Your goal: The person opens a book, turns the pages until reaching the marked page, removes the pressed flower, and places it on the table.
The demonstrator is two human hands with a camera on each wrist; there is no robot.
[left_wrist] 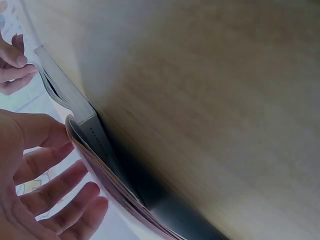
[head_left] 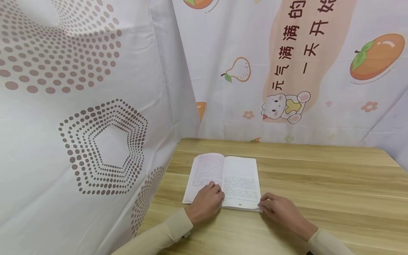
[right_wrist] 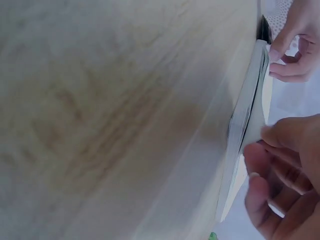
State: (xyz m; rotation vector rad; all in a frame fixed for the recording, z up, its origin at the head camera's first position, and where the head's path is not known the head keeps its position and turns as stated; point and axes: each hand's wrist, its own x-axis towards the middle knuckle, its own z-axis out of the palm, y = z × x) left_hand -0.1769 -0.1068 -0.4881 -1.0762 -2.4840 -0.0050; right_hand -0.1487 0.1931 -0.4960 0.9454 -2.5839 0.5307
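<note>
An open book lies on the wooden table, with printed text on both pages. My left hand rests on the lower part of the left page, close to the spine. From the left wrist view, the thumb of that hand touches the book's bottom edge by the fold, and the other fingers spread loosely over the page. At the lower right corner, my right hand pinches page edges between thumb and index finger. The right wrist view shows those page edges slightly lifted from the pages below; how many are held cannot be told.
The wood-grain table extends to the right of the book. A white curtain with brown dots hangs close on the left. Behind the table hangs a printed cloth with fruit, a bear and lettering.
</note>
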